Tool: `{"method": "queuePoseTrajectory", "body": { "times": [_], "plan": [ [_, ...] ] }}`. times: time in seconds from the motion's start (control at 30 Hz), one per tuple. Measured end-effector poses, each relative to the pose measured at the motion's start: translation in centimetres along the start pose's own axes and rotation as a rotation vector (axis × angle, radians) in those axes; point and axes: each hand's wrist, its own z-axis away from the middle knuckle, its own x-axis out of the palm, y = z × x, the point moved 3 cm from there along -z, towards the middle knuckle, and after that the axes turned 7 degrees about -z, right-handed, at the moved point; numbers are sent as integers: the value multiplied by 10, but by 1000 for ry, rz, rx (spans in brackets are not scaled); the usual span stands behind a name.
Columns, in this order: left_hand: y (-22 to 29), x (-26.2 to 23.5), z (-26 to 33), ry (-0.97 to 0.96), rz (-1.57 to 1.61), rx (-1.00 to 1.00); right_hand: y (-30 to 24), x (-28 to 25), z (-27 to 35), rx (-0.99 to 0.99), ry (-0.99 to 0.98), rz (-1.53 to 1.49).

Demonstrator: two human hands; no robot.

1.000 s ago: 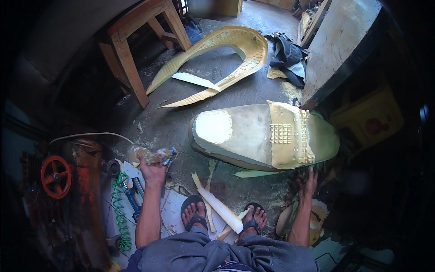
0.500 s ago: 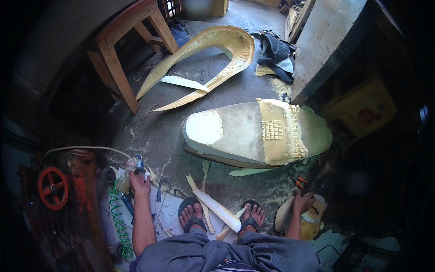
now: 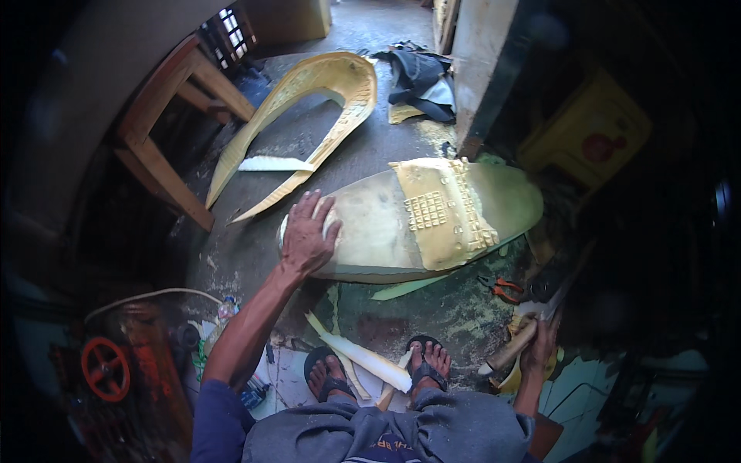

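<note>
The long motorcycle seat foam (image 3: pixel 370 212) lies on the dark floor ahead of me, with a yellowish waffle-patterned piece (image 3: pixel 436 216) across its right half. On its left end rests my left hand (image 3: pixel 309 235), palm down, fingers spread, holding nothing; it covers much of the whitish patch there. My right hand (image 3: pixel 543 339) is low at the right, closed on what looks like a long-bladed knife (image 3: pixel 570 284), whose grey blade points up and away. Its handle is hidden by the fingers. Beside that hand are a tan rounded piece (image 3: pixel 511 349) and foam scraps.
Orange-handled pliers (image 3: pixel 505 289) lie near my right hand. Foam strips (image 3: pixel 367 359) lie by my feet. Beyond the seat is a curved foam shell (image 3: pixel 351 81), with a wooden stool (image 3: pixel 174 116) at left and dark cloth (image 3: pixel 421 81) behind. A red handwheel (image 3: pixel 105 369) stands lower left.
My left hand has left the small bottle at the lower left and come onto the seat's left end. My right hand has shifted slightly right, and the long blade now shows in it.
</note>
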Motion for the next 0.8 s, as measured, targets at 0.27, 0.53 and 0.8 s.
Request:
{"method": "queuePoseTrajectory", "body": {
  "times": [0.27,0.53,0.8],
  "plan": [
    [-22,63,6,-351,-202,17,-8,47,92,-87,-147,-150],
    [-21,70,6,-331,-177,-90,-20,158,101,102,-711,285],
    [-17,75,6,-246,-192,-132,14,254,70,214,-732,331]
  ]
}}
